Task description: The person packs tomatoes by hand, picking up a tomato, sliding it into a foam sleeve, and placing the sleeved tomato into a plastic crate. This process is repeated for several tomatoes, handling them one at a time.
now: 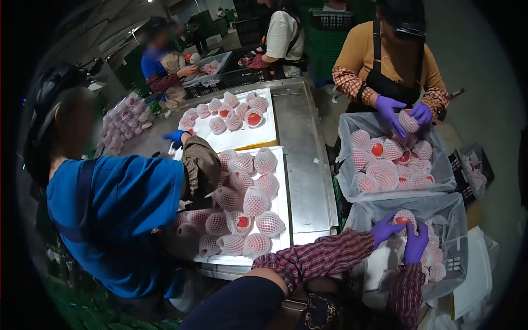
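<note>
My left hand (386,229) and my right hand (416,242), both in purple gloves, are closed around a red fruit in a foam net (405,218). The fruit's kind cannot be made out. They hold it above a plastic-lined crate (461,242) in front of me. Several net-wrapped fruits (433,256) lie along the crate's right side, below my right hand. A pale flat surface (379,258) shows at its left. My sleeves are red plaid.
Behind my crate stands another lined crate (344,148) of wrapped fruits, where a purple-gloved co-worker (393,66) holds one. At left, a person in blue (121,192) leans over white trays (281,214) of wrapped fruits on a metal table (311,192). Two more people work farther back.
</note>
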### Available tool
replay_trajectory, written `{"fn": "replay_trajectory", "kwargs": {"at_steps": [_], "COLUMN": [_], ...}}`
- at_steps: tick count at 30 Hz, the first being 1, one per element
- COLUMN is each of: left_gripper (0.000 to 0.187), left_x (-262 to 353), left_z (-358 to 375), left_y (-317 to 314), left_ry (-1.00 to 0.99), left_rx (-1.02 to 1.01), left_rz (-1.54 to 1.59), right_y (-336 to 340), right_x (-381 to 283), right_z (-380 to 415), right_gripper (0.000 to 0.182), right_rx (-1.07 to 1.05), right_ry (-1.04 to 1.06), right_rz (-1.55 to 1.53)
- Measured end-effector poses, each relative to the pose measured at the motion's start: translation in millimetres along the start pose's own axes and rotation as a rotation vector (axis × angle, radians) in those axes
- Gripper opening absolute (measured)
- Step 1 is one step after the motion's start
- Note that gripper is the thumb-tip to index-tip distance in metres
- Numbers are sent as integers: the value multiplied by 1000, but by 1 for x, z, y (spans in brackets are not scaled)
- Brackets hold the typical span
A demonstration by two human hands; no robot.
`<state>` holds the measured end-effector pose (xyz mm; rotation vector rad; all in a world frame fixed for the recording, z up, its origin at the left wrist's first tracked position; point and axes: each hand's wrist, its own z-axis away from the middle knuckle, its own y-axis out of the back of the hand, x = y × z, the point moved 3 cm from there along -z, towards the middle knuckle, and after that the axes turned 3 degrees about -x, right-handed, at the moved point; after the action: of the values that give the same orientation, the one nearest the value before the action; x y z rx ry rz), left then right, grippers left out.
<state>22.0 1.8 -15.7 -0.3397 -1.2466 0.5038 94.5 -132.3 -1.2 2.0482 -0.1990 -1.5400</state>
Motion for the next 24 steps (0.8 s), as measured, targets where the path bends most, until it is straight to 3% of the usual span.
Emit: {"fn": "replay_trajectory", "kwargs": {"at_steps": [3, 6, 9, 12, 14, 15, 17, 18, 20, 22, 24], "left_gripper": [63, 61, 60, 57, 55, 54, 58, 59, 59, 57, 58], "left_x": [-11, -16, 13, 1, 3, 4, 9, 10, 6, 8, 1], "left_z": [-10, -20, 5, 1, 5, 8, 13, 14, 5, 4, -2], "left_y": [5, 10, -9, -8, -11, -11, -11, -12, -5, -1, -1], "left_ry": [-186, -121, -7, 116, 152, 172, 183, 188, 217, 196, 215], "left_rx": [131, 24, -313, -363, -400, -418, -386, -370, -320, -203, -117], "left_rz": [-48, 55, 438, 563, 574, 579, 551, 540, 550, 488, 474], "right_y": [-1, -2, -6, -10, -46, -66, -71, -65, -34, 2, 2], "right_x": [26, 15, 11, 14, 153, 202, 202, 160, 76, 29, 28], "right_z": [0, 5, 1, -2, -17, -17, -16, -14, -14, -16, -11], "right_gripper": [35, 38, 37, 34, 33, 33, 33, 33, 36, 40, 46], "right_rx": [-161, -241, -317, -301, -482, -553, -619, -616, -428, -50, -85], "right_ry": [-379, -437, -511, -422, -72, -18, 96, 157, 91, -149, -58], "right_rz": [-624, -1155, -1463, -1340, -659, -432, -51, 100, 113, -158, -319]}}
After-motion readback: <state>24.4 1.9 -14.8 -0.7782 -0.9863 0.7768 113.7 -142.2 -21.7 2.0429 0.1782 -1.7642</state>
